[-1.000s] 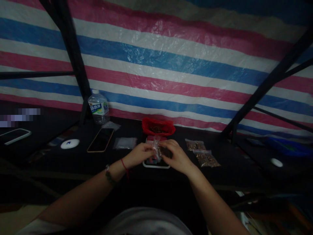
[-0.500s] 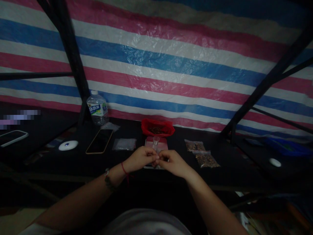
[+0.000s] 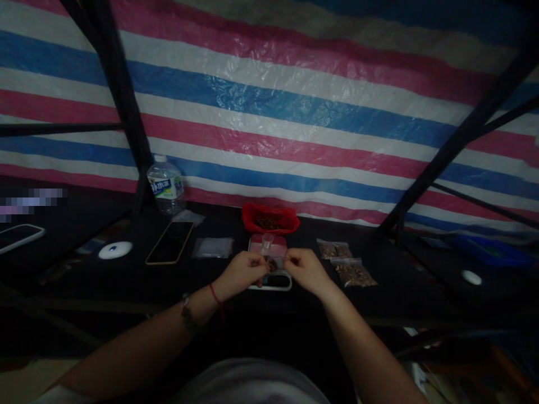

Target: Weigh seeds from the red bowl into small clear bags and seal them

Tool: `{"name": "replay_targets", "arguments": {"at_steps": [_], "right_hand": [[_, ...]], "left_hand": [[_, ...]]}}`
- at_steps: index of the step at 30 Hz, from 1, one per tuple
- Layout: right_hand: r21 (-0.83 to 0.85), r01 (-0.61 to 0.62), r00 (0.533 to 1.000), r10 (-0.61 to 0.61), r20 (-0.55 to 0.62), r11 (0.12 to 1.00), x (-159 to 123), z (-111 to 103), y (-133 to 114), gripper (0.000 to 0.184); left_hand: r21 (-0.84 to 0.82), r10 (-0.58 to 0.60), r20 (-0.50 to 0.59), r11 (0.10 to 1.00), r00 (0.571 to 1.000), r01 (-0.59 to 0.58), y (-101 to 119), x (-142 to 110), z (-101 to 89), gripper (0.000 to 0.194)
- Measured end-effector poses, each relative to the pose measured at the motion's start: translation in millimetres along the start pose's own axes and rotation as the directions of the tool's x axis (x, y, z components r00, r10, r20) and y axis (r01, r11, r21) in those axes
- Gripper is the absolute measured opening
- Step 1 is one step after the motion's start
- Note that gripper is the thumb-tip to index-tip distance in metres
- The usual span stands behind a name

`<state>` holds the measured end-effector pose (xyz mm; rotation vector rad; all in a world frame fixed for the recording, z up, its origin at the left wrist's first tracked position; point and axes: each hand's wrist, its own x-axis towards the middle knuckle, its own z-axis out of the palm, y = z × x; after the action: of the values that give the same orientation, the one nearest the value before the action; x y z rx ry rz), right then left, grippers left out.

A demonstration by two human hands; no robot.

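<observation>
A small clear plastic bag (image 3: 273, 264) with brown bits in it is stretched between my two hands. My left hand (image 3: 244, 270) pinches its left side, and my right hand (image 3: 306, 271) pinches its right edge. Below and behind the bag lies a small scale (image 3: 289, 282) with a pinkish top and a white rim, partly covered by my hands. On the scale's far part stands a small clear cup (image 3: 267, 241). Just beyond sits an open red plastic bag (image 3: 249, 220) holding brown dried pieces.
Filled zip bags (image 3: 352, 272) lie to the right, flat empty bags (image 3: 213, 247) to the left. Farther left are a phone (image 3: 170, 242), a white round object (image 3: 115, 250) and a large clear bottle (image 3: 167, 188). A striped tarp (image 3: 269, 118) hangs behind the black table.
My hands were close together at the bag. Now my right hand has moved rightward, and the bag with brown bits shows spread between them.
</observation>
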<state>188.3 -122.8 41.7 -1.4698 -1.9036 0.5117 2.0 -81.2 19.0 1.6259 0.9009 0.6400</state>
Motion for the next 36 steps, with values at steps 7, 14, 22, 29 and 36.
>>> {"name": "replay_targets", "arguments": {"at_steps": [7, 14, 22, 29, 36], "right_hand": [[-0.032, -0.028, 0.991, 0.031, 0.129, 0.999, -6.4, 7.8, -10.0, 0.017], [0.092, 0.067, 0.990, -0.078, 0.120, 0.994, -10.0, -11.2, -13.2, 0.023], [0.306, -0.016, 0.999, 0.028, -0.035, 0.952, -6.1, -28.5, -3.6, 0.019], [0.506, -0.120, 0.899, 0.310, -0.310, 0.854, 18.0, -18.0, 76.0, 0.040], [0.068, -0.159, 0.881, 0.172, -0.440, 0.985, 23.0, 9.6, 149.1, 0.032]], "left_hand": [[0.139, 0.039, 0.082, 0.989, 0.996, -0.050, 6.6, -13.1, 10.4, 0.023], [0.367, 0.433, -0.003, 0.839, 0.902, -0.402, 8.2, -12.6, -9.2, 0.046], [0.055, 0.219, 0.203, 0.971, 0.954, -0.235, -1.9, 1.6, -18.4, 0.034], [-0.232, 0.182, -0.152, 0.949, 0.971, -0.214, 20.3, 29.0, -46.4, 0.043], [0.088, 0.272, -0.143, 0.961, 0.952, -0.261, 49.9, 87.2, -97.2, 0.044]]}}
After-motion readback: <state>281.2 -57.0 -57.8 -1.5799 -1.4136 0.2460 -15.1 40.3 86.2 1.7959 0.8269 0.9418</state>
